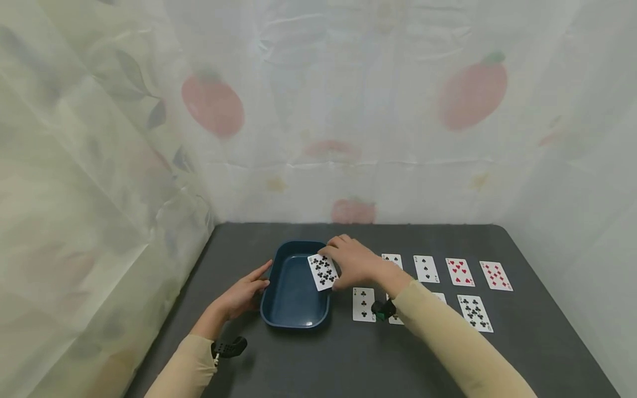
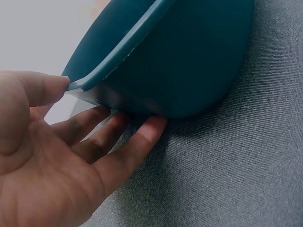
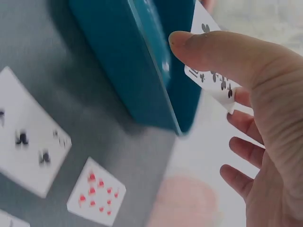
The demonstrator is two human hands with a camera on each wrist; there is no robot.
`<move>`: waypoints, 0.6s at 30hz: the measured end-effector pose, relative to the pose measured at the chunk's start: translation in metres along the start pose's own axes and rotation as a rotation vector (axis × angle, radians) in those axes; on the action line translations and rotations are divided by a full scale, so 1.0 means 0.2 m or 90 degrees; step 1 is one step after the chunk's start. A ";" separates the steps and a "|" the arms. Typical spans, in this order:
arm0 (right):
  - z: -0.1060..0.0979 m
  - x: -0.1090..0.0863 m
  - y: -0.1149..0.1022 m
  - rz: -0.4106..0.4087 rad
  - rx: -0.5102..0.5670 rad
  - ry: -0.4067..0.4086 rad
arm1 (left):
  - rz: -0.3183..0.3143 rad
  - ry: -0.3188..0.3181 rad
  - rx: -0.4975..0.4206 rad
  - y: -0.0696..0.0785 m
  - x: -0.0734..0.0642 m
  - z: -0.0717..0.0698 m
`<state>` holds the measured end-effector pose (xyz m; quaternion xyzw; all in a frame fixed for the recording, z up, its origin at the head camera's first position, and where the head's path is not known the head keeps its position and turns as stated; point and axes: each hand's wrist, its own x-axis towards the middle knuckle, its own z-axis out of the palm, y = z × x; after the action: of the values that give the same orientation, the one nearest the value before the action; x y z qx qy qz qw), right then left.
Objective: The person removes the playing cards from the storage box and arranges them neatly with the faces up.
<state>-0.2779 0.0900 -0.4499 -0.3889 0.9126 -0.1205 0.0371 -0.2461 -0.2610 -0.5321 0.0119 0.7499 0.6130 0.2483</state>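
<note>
A deep blue plastic tray [image 1: 294, 320] stands on the dark table. My left hand [image 1: 245, 292] is at its left side, thumb tip at the rim and fairly straight fingers touching the outer wall, as the left wrist view shows. Above the tray's right edge my right hand [image 1: 352, 260] pinches a ten of clubs [image 1: 322, 271], face up and slightly tilted. In the right wrist view the thumb lies over the card's [image 3: 208, 75] face, and part of the card is hidden behind it.
Face-up playing cards lie in two rows right of the tray, including a three of clubs [image 1: 364, 304], a hearts card [image 1: 460, 272], a diamonds card [image 1: 496, 276] and another clubs card [image 1: 475, 313]. My right forearm hides some. A printed curtain [image 1: 298, 193] borders the table's back.
</note>
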 end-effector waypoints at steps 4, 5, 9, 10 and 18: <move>-0.05 -0.11 0.11 0.021 -0.009 0.015 | -0.002 -0.005 0.003 0.00 0.01 0.00; -0.05 -0.14 0.14 0.029 -0.015 0.017 | -0.005 -0.002 0.001 0.00 0.01 0.00; -0.07 -0.31 0.29 0.060 -0.024 0.029 | -0.006 0.005 0.001 0.00 0.02 0.01; -0.07 -0.35 0.32 0.068 -0.024 0.034 | -0.006 0.007 0.001 0.00 0.02 0.01; -0.05 -0.72 0.56 0.144 -0.026 0.053 | 0.004 0.002 0.001 0.00 0.02 0.01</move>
<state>-0.2583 0.2707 -0.4718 -0.2790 0.9536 -0.1127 0.0044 -0.2483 -0.2586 -0.5342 0.0133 0.7505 0.6135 0.2454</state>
